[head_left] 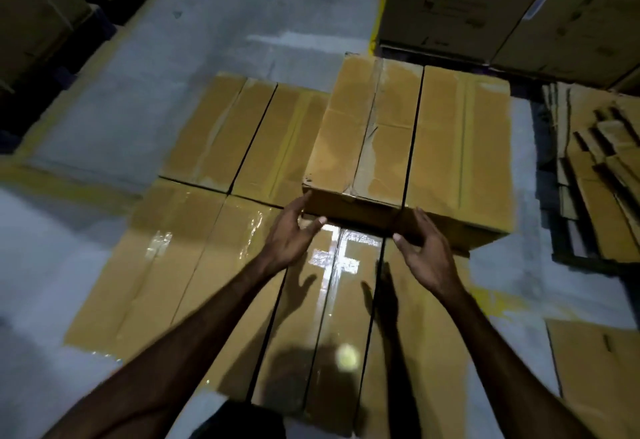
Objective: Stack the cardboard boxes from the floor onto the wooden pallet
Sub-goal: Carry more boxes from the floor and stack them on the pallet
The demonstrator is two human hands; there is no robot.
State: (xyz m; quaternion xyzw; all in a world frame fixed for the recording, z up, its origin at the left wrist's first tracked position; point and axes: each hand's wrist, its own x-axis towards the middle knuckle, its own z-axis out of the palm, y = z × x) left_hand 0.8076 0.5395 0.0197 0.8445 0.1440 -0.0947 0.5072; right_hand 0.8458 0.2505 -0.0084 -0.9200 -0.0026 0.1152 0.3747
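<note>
Cardboard everywhere in this one. A bottom layer of taped cardboard boxes [194, 255] is already laid flat and packed edge to edge, and I'd guess the wooden pallet sits under them, but it's fully covered so I can't actually see it. Two boxes are started on a second layer at the far right corner: the dented upper box [360, 134] with the torn tape down its middle, and its neighbour [460, 148] touching it on the right.

Both hands are out in front at the near end of those upper boxes. The left hand [294, 231] has its fingers spread and relaxed, fingertips right at the bottom near corner of the dented box, not wrapped around anything. The right hand [426, 248] is also loose, fingers slightly curved and hovering just by the near face where the two upper boxes meet. Neither one is gripping.

Progress-wise I'd call it roughly a first layer done and the second just begun, with most of that top surface still bare. Off to the right there's a pile of flattened cartons [595, 161], and big stacked cartons [502, 6] at the far right.
</note>
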